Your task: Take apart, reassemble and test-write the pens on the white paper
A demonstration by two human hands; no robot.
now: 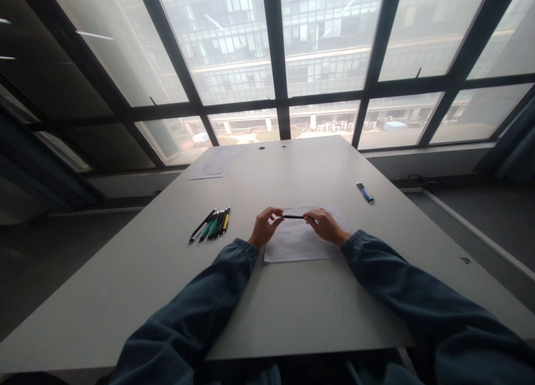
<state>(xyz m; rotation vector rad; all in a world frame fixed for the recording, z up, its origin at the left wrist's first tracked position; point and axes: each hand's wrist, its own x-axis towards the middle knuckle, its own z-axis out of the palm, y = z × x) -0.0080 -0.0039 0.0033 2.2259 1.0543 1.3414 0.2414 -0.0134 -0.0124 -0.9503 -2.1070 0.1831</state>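
Note:
A slim black pen is held level between my two hands, over a white sheet of paper. My left hand pinches its left end between thumb and fingers. At the other end, my right hand grips the pen the same way. Whether it is a pen or a mechanical pencil is too small to be sure. The paper lies flat on the table below, partly covered by both hands.
Left of the paper lies a bundle of several pens, black, green, white and yellow. To the right are blue pens. Printed sheets lie at the far left of the white table. Large windows stand beyond.

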